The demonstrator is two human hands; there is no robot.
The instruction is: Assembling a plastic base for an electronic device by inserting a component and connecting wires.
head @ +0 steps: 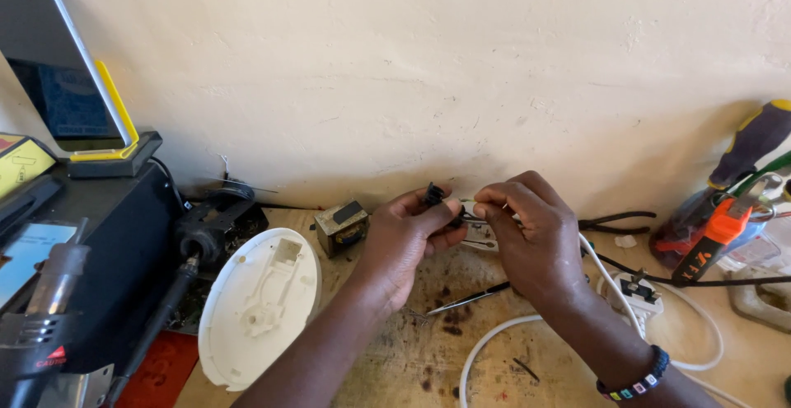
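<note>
Cream plaster wall [412,70] backs a stained wooden bench [412,358]. Above it the left hand [404,239] pinches a small black part [434,194] between thumb and fingers, while the right hand [527,239] closes its fingertips on thin wires [466,204] beside it; a white round cover [259,305] lies left

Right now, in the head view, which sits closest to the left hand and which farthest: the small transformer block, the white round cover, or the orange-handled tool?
From the left hand:
1. Small transformer block, just to its left.
2. White round cover, lower left.
3. Orange-handled tool, far right, beyond the right hand.
</note>
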